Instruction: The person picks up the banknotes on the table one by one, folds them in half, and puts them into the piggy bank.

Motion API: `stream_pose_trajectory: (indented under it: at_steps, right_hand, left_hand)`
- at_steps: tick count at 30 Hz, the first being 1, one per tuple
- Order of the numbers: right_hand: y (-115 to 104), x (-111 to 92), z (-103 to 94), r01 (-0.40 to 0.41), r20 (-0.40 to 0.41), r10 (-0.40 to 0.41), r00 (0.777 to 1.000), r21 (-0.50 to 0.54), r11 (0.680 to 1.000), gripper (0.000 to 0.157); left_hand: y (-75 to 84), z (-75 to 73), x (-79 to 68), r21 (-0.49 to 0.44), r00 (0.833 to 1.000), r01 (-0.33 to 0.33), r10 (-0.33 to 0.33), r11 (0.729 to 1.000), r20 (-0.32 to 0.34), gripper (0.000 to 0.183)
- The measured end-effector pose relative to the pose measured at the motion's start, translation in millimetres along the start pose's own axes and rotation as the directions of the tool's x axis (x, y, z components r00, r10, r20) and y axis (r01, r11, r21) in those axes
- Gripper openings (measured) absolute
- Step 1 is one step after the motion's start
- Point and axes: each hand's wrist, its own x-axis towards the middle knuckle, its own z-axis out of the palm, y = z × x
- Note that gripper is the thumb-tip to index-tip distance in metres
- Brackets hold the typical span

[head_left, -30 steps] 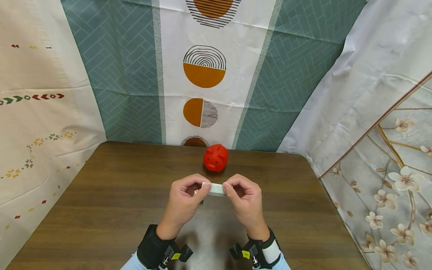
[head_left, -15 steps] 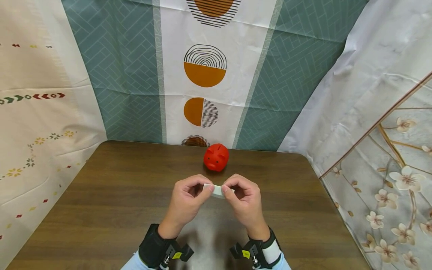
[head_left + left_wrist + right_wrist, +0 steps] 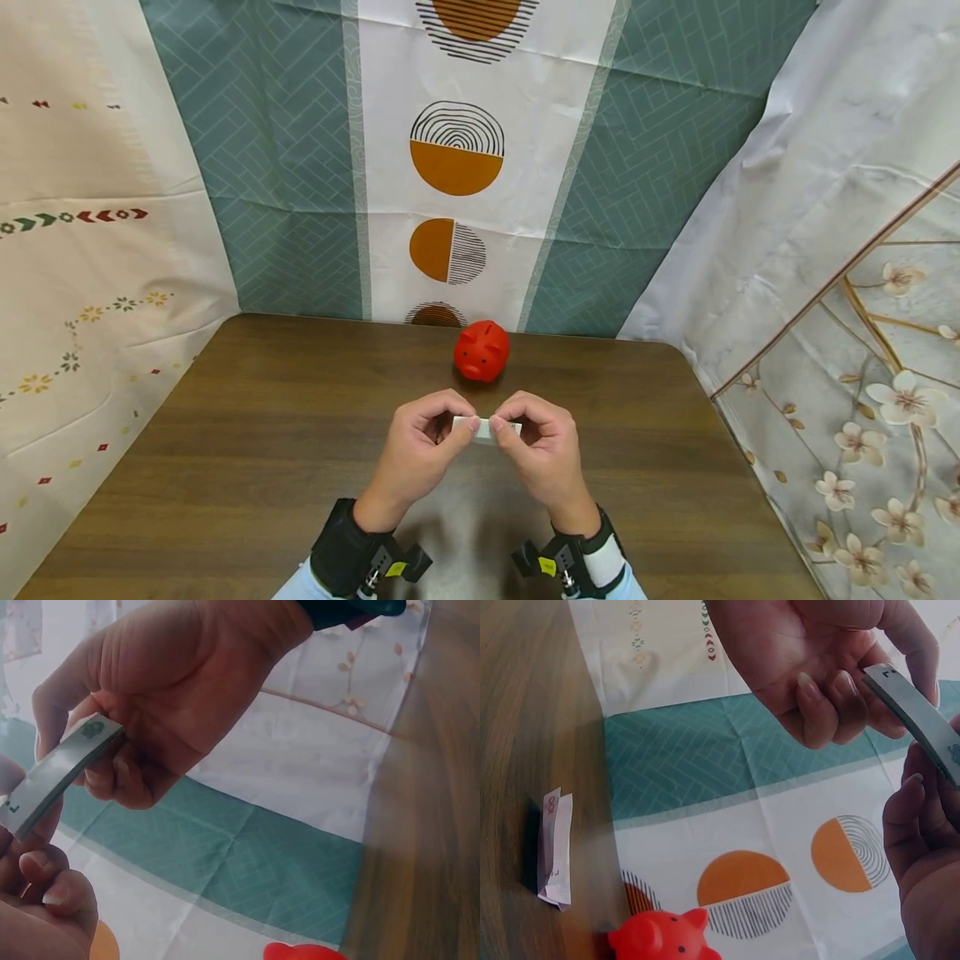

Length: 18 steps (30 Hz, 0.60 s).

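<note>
My left hand [image 3: 416, 450] and my right hand [image 3: 546, 450] hold a narrow, pale green folded banknote [image 3: 483, 432] between thumbs and fingers, one hand toward each end. Their thumb tips lie close together on its near face. In the left wrist view the banknote [image 3: 64, 769] is a thick, slightly bowed strip with small dark green print. The right wrist view shows its layered edge, with the left hand [image 3: 817, 667] at the top and part of the right hand [image 3: 930, 847] at lower right. Both hands are raised over the table, in front of a red piggy bank [image 3: 482, 351].
A pinkish folded banknote [image 3: 555, 851] marked 100 stands on the wooden table [image 3: 247, 433], seen in the right wrist view and hidden in the head view. Patterned cloths [image 3: 292, 167] hang behind the table and along both sides.
The hands have drawn slightly closer together, the left shifting right and the right thumb sliding inward along the banknote. The banknote now sits slightly lower and more level in the head view.
</note>
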Motion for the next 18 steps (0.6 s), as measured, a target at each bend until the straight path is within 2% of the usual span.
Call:
stream_pose_trajectory:
  at_steps: [8, 11, 13, 15, 18]
  right_hand:
    - [-2.4, 0.6, 1.1, 0.017, 0.013, -0.017, 1.000, -0.028, 0.999, 0.018]
    - [-3.5, 0.5, 2.4, 0.015, 0.007, -0.014, 1.000, -0.046, 0.999, 0.019]
    - [-3.4, 0.2, 4.7, 0.018, -0.024, -0.019, 1.000, -0.071, 0.997, 0.019]
    - [-3.3, 0.1, 8.0, 0.028, -0.097, -0.043, 0.994, -0.153, 0.988, 0.022]
    - [-4.2, -0.8, 13.4, 0.037, -0.219, -0.114, 0.969, -0.326, 0.945, 0.027]
  left_hand:
    - [-1.0, -0.8, 0.3, 0.015, 0.996, -0.064, 0.063, 0.998, 0.056, 0.018]
    - [-0.6, -0.4, 0.2, 0.012, 0.995, -0.068, 0.067, 0.998, 0.076, 0.017]
    - [0.0, 0.5, 0.0, 0.019, 0.997, -0.054, 0.053, 0.998, 0.054, 0.016]
    - [0.8, 2.0, -0.1, 0.029, 0.999, -0.043, 0.043, 0.999, 0.007, 0.014]
    - [0.4, 5.2, -0.5, 0.051, 0.995, -0.038, 0.043, 0.998, -0.085, 0.012]
